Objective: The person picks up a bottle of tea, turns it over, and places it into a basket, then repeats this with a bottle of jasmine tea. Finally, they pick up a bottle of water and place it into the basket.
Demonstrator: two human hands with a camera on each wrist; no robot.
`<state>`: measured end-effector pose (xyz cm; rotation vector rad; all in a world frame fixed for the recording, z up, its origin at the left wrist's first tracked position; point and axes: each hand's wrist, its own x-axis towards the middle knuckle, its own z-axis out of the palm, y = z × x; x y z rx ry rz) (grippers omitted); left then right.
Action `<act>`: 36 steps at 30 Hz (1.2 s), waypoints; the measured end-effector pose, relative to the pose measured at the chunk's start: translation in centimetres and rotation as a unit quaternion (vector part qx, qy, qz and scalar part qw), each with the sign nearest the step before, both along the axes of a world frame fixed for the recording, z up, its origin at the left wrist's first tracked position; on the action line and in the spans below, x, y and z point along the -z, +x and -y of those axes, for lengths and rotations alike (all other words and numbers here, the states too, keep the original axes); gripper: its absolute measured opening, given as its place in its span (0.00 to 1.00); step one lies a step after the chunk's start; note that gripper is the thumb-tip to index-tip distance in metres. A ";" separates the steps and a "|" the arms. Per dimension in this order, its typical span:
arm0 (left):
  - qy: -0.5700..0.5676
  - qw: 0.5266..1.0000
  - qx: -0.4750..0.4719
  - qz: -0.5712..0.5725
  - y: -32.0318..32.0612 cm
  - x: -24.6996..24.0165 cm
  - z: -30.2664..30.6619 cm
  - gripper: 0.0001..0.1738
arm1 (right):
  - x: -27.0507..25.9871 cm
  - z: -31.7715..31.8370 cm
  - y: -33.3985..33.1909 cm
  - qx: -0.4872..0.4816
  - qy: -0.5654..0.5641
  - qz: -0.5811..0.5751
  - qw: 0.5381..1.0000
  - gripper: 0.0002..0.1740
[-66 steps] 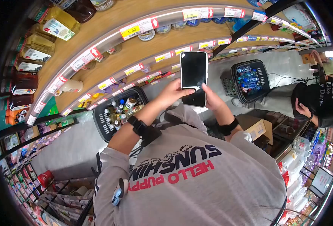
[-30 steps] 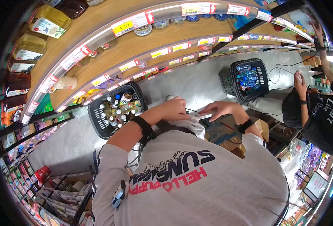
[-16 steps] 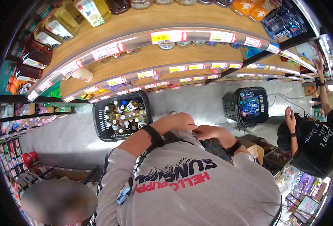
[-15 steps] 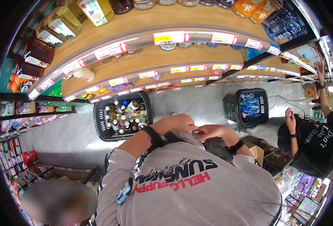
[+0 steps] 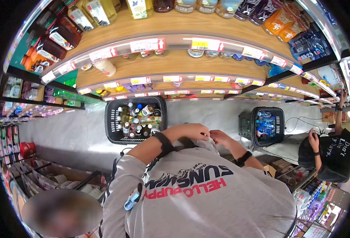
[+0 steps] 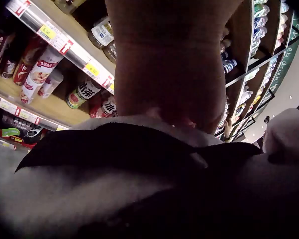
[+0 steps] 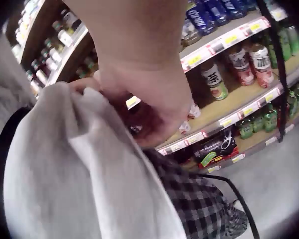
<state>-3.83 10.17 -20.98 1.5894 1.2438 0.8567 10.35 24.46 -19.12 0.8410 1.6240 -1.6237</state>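
Note:
Both hands meet at the front hem of the wearer's grey sweatshirt [image 5: 191,194]. My right hand [image 5: 221,138] pinches a fold of the grey cloth [image 7: 74,144] between curled fingers, as the right wrist view shows. Right beside it, my left hand [image 5: 195,131] is bent down over the hem. Its fingers are hidden behind the cloth in the left wrist view, and I cannot tell what they hold. Below the hem, black-and-grey checked fabric [image 7: 197,199] shows in the right wrist view. No phone is in sight.
A black basket [image 5: 110,119] of bottles stands on the floor by the shelf, ahead and left. Another basket [image 5: 254,139] with blue bottles is to the right, near a person in a black shirt [image 5: 337,154]. Drink shelves [image 5: 175,33] curve across the front. A cardboard box [image 5: 269,170] lies right.
The phone, held up in both hands earlier, has been lowered out of sight. Both hands have come in to the sweatshirt hem, and the view has tipped up toward the shelves.

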 end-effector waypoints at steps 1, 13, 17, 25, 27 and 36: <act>0.018 1.000 -0.018 0.010 -0.1 0.2 0.1 0.14 | -1.8 -0.1 -0.3 0.042 -0.072 0.024 0.996 0.11; -0.061 0.982 -0.150 -0.093 -3.8 -0.2 3.1 0.17 | 17.6 -8.9 7.2 0.134 -0.252 0.045 0.957 0.07; -0.093 0.942 -0.316 -0.064 -6.6 -5.0 7.9 0.20 | 15.1 -7.9 9.1 -0.101 0.093 -0.130 0.982 0.08; -0.239 0.912 -0.318 -0.105 -5.0 -14.0 9.3 0.20 | 8.5 -8.3 8.0 -0.039 0.023 0.001 0.999 0.17; -0.256 0.922 -0.279 -0.084 -3.6 -16.7 8.3 0.21 | 11.5 -9.3 9.4 0.023 -0.022 -0.033 0.999 0.17; 0.135 0.979 -0.152 -0.001 -2.4 -26.1 12.5 0.14 | 12.8 -8.2 11.7 -0.104 0.223 -0.186 0.951 0.18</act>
